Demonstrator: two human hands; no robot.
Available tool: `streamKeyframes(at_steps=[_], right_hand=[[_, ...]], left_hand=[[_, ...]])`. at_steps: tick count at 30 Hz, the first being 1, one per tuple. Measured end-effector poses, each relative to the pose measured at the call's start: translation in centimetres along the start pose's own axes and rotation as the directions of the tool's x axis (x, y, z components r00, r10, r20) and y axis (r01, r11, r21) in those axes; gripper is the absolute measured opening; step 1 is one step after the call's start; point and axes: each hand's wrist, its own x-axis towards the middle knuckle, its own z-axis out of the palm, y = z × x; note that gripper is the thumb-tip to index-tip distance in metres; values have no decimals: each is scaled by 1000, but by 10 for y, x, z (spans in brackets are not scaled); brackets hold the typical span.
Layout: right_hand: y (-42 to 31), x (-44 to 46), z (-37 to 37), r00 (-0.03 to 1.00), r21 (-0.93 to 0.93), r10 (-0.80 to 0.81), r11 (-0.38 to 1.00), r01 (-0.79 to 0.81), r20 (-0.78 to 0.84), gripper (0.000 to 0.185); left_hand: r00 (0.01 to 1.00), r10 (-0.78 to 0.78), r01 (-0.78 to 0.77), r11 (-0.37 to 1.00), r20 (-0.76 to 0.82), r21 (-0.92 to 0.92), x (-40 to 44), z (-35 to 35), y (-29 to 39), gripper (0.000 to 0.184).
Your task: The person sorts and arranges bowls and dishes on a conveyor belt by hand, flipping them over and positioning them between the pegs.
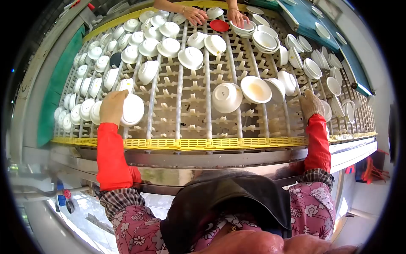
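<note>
My left hand [113,106], in a tan glove and red sleeve, is at the left of the rack, closed at the rim of a white bowl [133,111]. Another white bowl [125,86] with food bits sits just beyond its fingertips. My right hand [312,104], gloved the same way, is low over the right side, beside a white dish [326,111]; its fingers are partly hidden, so its grip is unclear. Between my hands stand an upturned white bowl [226,98], a stained white bowl [256,89] and other tilted bowls [287,82].
The pegged conveyor [192,114] has a yellow front edge [211,144]. Upturned bowls crowd its left; dishes [312,68] lean at right. Opposite, another person's hands [195,15] reach among dishes near a red bowl [219,26]. A teal belt [304,19] carries plates at upper right.
</note>
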Motion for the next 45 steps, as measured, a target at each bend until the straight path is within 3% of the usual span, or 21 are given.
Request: streamKeyframes(at_steps=[4, 5, 7, 11, 13, 14, 15, 18, 20, 22, 24, 26, 27, 28, 30, 33, 34, 35, 39, 43, 45], right_hand=[[-35, 17, -9, 912, 489, -118, 813, 316, -393, 45], [-55, 18, -31, 769, 144, -402, 835, 531, -497, 35], [-136, 5, -79, 808, 531, -322, 624, 573, -493, 36], [-284, 24, -115, 458, 137, -560, 521, 843, -690, 65], [-342, 37, -101, 557, 302, -633, 472, 828, -537, 68], [-355, 48, -73, 564, 501, -659, 312, 807, -497, 62], [-350, 43, -73, 480, 332, -690, 350, 876, -542, 56], [-313, 15, -58, 853, 989, -507, 8, 151, -126, 47], [-264, -11, -73, 951, 979, -305, 178, 100, -42, 50], [-179, -22, -61, 902, 721, -331, 549, 423, -277, 59], [-109, -36, -51, 934, 562, -150, 763, 319, -326, 66], [-87, -78, -100, 999, 468, -31, 883, 44, -35, 69], [-65, -89, -100, 991, 338, -128, 934, 112, 24, 67], [-53, -99, -96, 978, 255, -206, 949, 187, 46, 65], [-42, -120, -87, 938, 145, -346, 930, 337, 39, 60], [-41, -128, -83, 935, 97, -352, 930, 353, -37, 54], [-46, -128, -88, 946, 94, -318, 942, 322, -60, 52], [-48, -123, -102, 978, 7, -141, 990, 142, 152, 46], [-19, -125, -91, 998, 41, 13, 999, -16, 69, 40], [14, -119, -80, 984, 171, -118, 975, 140, -132, 42], [37, -85, -69, 974, 129, -219, 966, 225, -63, 41]], left_hand=[[970, -231, 239, 962, -73, 133, 1, 18, 21, 68], [979, -188, 200, 958, -75, 208, 1, 18, 37, 69], [993, -118, 114, 942, -7, 314, 4, 13, 58, 75], [992, -126, 120, 966, 12, 227, 3, 16, 54, 77], [984, -178, 180, 965, -29, 191, -4, 10, 61, 68], [979, -197, 202, 964, -47, 172, -5, 7, 64, 64], [976, -208, 216, 963, -66, 162, -5, 5, 64, 63], [974, -142, 167, 976, -175, 141, -10, 2, 69, 59], [949, 99, -46, 983, -299, 179, -4, 5, 92, 57], [918, 264, -215, 958, -296, 189, -5, 6, 149, 55], [836, 442, -434, 895, -325, 101, -7, 17, 205, 55], [796, 555, -549, 830, -241, 97, -19, 24, 274, 56], [769, 618, -615, 785, -161, 74, -18, 33, 305, 58], [736, 672, -670, 740, -82, 47, -17, 46, 331, 61], [585, 768, -769, 627, -262, 122, -13, 80, 377, 50], [741, 630, -653, 756, 233, 34, 0, 109, 418, 41], [770, 610, -623, 782, 185, 18, 0, 119, 417, 42], [796, 591, -596, 803, 133, 0, 3, 129, 415, 44], [810, 574, -578, 816, 118, -4, 3, 74, 416, 30], [813, 526, -538, 843, -250, 26, -2, 23, 344, 26], [795, 514, -491, 857, -322, 157, -10, 8, 278, 37]])
